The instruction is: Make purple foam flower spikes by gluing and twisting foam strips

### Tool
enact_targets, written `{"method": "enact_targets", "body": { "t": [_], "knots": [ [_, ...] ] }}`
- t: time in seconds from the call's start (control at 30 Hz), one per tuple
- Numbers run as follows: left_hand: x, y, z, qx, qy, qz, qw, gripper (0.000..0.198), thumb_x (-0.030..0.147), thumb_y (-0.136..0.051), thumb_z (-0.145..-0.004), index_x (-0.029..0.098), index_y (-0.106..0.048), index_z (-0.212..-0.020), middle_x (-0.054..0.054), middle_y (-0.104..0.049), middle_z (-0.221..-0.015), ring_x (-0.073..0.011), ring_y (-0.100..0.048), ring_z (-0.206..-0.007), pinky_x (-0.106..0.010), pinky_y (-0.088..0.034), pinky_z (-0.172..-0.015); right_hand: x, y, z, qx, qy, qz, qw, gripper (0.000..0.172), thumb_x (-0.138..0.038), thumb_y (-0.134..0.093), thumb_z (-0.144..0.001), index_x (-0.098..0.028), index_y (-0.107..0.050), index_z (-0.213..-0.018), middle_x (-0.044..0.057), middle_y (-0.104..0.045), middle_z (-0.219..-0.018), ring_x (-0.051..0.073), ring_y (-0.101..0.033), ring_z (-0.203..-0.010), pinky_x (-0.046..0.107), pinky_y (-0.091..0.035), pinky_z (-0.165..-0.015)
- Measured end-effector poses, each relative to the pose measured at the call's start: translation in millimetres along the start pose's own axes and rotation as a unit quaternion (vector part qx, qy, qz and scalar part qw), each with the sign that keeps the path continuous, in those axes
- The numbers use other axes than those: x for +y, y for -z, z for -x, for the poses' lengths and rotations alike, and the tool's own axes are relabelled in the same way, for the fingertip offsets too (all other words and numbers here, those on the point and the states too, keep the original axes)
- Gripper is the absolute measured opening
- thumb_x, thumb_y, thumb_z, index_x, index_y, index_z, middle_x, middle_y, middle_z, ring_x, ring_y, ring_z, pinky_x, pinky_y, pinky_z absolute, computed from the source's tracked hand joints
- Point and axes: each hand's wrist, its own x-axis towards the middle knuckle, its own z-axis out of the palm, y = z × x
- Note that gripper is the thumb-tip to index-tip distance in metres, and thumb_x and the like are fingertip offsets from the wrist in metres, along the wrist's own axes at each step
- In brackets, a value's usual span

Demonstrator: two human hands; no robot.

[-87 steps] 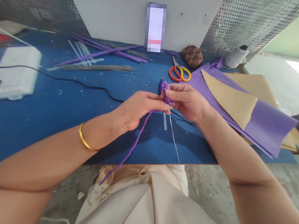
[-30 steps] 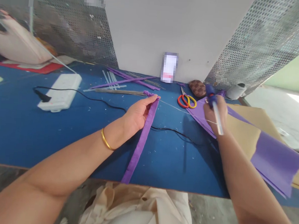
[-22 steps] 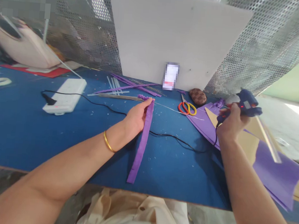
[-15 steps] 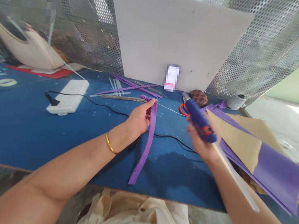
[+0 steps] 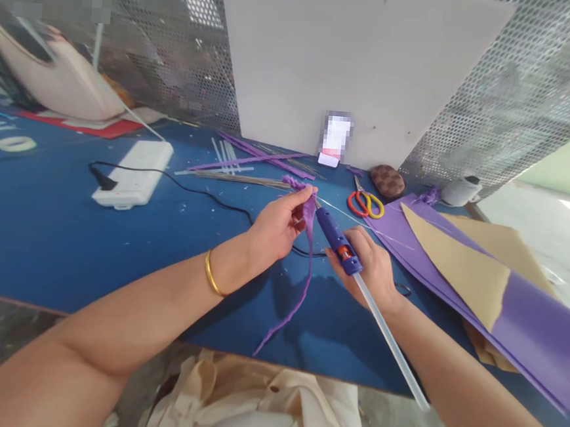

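My left hand [image 5: 278, 226] pinches a purple crepe paper strip [image 5: 305, 268] near its upper end, and the strip hangs down in a curve toward the table's front edge. A thin wire [image 5: 349, 213] runs out to the right from the pinch. My right hand [image 5: 369, 266] is wrapped round a blue hot glue gun [image 5: 335, 237]. Its nozzle meets the strip beside my left fingertips; whether it touches is too small to tell. A long translucent glue stick [image 5: 393, 344] sticks out of the gun's back end.
Scissors [image 5: 359, 204] and a checkered pouch [image 5: 387, 181] lie behind the gun. Purple and tan paper sheets [image 5: 528, 318] cover the right side. A white power strip [image 5: 135, 175] with a black cable stands left. Loose glue sticks [image 5: 227, 156], purple strips and wires lie at the back, before a propped phone [image 5: 335, 140].
My right hand has brought the glue gun left and down, so its nozzle is at the strip. The hanging strip has turned edge-on and looks thinner. The view has shifted slightly.
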Motion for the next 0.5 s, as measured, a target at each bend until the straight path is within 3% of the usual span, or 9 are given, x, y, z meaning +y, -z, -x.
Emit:
{"method": "enact_targets", "body": {
  "t": [0.5],
  "knots": [
    [2.9, -4.9, 6.7, 0.005, 0.01, -0.002, 1.0, 0.015, 0.026, -0.082, -0.069, 0.019, -0.074, -0.08, 0.002, -0.064, -0.06, -0.0087, -0.054, -0.051, -0.023, -0.041, -0.052, 5.1, -1.6, 2.3, -0.016, -0.012, 0.039, 0.999, 0.017, -0.038, -0.052, -0.09, -0.021, -0.049, -0.09, 0.003, -0.054, -0.08, 0.014, -0.046, -0.057, 0.026, -0.027, -0.048]
  ]
}}
